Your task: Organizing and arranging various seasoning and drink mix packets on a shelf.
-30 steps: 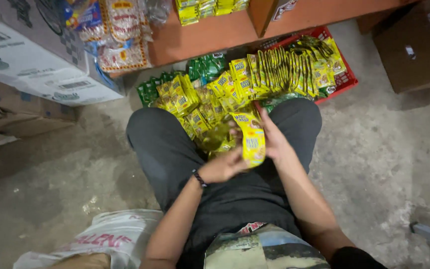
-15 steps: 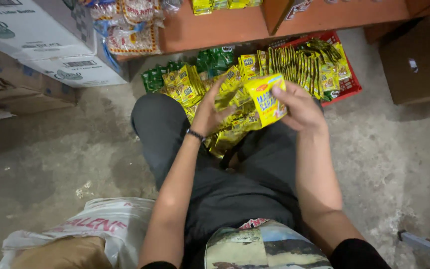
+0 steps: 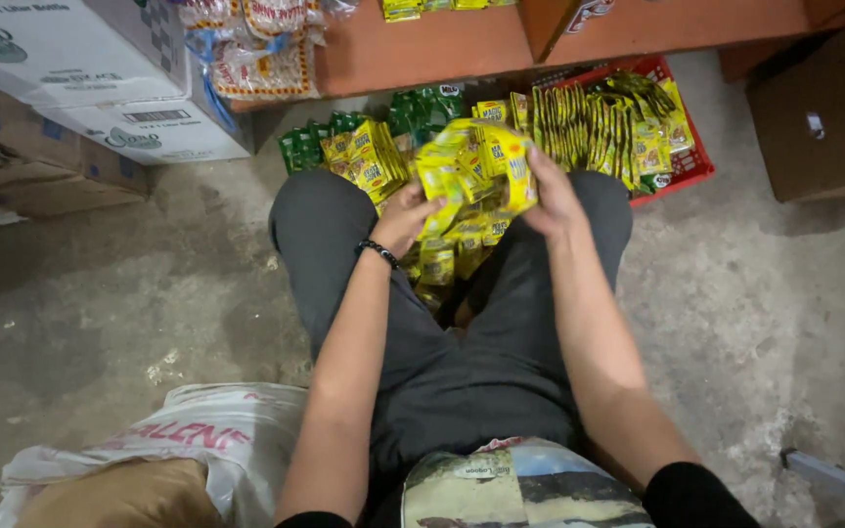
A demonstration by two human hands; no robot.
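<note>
Squatting on the concrete floor, a person holds a bunch of yellow sachets up between both hands, above the knees. Left hand, with a dark bead bracelet at the wrist, has its fingers curled closed on the lower left edge of the bunch. Right hand has its fingers wrapped closed over the right side, thumb on top. Judged from the two-sided grip, the sachets are joined in strips and would fan out or drop if only one hand held them.

Sachets sit between the fingers of both hands, touching both; loose ends hang below toward the lap. More yellow sachets lie on the floor just beyond the left fingers, with green packets behind those. A red crate packed upright with further sachets stands just beyond the right fingers, likely for easy reach. An orange shelf runs behind. White cartons stand well to the left. A white sack lies near the left elbow.
</note>
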